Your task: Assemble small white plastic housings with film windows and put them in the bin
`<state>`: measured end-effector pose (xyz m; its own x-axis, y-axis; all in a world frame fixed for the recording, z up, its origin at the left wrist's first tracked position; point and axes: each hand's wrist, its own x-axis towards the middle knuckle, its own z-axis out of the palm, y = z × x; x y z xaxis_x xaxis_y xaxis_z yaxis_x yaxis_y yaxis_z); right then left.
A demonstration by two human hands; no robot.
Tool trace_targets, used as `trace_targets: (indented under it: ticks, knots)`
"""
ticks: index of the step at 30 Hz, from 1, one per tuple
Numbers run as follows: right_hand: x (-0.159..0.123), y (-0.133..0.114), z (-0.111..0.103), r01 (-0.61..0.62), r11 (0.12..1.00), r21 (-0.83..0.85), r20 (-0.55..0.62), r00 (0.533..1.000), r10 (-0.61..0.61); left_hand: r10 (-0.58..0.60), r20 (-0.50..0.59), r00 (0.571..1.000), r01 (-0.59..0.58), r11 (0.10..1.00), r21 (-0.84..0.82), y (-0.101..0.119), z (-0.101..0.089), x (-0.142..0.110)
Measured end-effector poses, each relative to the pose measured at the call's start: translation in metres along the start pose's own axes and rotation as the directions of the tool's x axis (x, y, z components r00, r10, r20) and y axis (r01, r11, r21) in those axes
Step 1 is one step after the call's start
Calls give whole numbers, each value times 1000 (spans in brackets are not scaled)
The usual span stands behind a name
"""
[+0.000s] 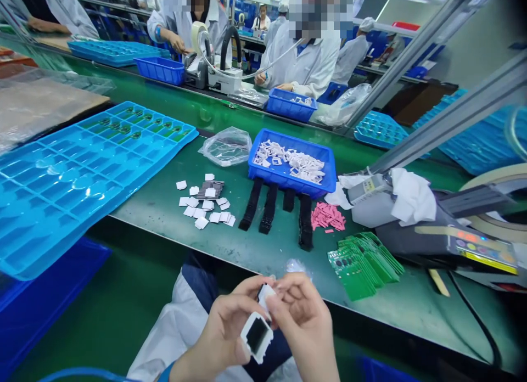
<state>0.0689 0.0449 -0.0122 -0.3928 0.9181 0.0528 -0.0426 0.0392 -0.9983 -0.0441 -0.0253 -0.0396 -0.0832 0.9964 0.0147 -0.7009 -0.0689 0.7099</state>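
Low in front of me, my left hand (pixel 224 330) is closed on a small white square frame with a black middle (pixel 256 335). My right hand (pixel 302 321) pinches a small white piece (pixel 265 294) just above that frame, fingers pressed together. Both hands hover below the near edge of the green table (pixel 263 245). On the table lie white square pads (pixel 205 205), black foam strips (pixel 269 209), pink bits (pixel 328 216) and a fanned stack of green circuit boards (pixel 364 261).
A blue bin of white parts (pixel 293 165) stands mid-table, a clear bag (pixel 226 146) beside it. A large blue compartment tray (pixel 74 168) overhangs the left edge. A tape dispenser machine (pixel 448 234) with a white cloth sits right. People in white coats work across the table.
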Motion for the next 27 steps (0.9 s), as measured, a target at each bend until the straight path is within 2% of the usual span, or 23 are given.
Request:
trace_targets:
  ticks: [1, 2, 3, 5, 6, 8, 11, 14, 17, 20, 24, 27]
  knots:
    - [-1, -2, -5, 167, 967, -192, -29, 984, -176, -14, 2, 1000, 14, 1000, 2, 0, 3, 0]
    - [-2, -5, -11, 320, 868, -381, 0, 938, -346, -24, 7, 1000, 24, 1000, 3, 0, 6, 0]
    - [-2, -7, -16, 445, 727, -523, 80, 875, -478, -33, 11, 999, 33, 999, 4, 1, 9, 0]
    - [-2, -13, -26, 604, 483, -634, 271, 759, -592, -67, 4, 998, 67, 998, -4, 2, 16, 0]
    - [-2, -15, -30, 643, 418, -642, 331, 724, -605, -83, -4, 997, 82, 996, -16, 2, 19, 0]
    - [-3, -18, -36, 681, 360, -638, 370, 681, -632, -96, -9, 995, 95, 995, -34, 2, 24, 0]
    - [-10, -17, -40, 677, 348, -649, 338, 666, -665, -98, 2, 995, 98, 995, -36, 1, 30, -1]
    - [-16, -15, -43, 642, 387, -662, 289, 695, -658, -143, -14, 990, 142, 989, -37, -2, 33, -1]
    - [-17, -15, -49, 641, 450, -622, 288, 721, -630, -193, -29, 981, 190, 979, -78, -6, 34, -1]
    - [-12, -20, -58, 652, 510, -561, 368, 748, -552, -235, -34, 971, 230, 965, -124, -7, 35, 0]
    - [-7, -29, -67, 671, 505, -543, 504, 741, -443, -272, 29, 962, 274, 954, -125, -6, 37, 4]
    - [-5, -34, -68, 642, 565, -518, 540, 758, -367, -270, 68, 961, 276, 955, -109, -5, 38, 6]
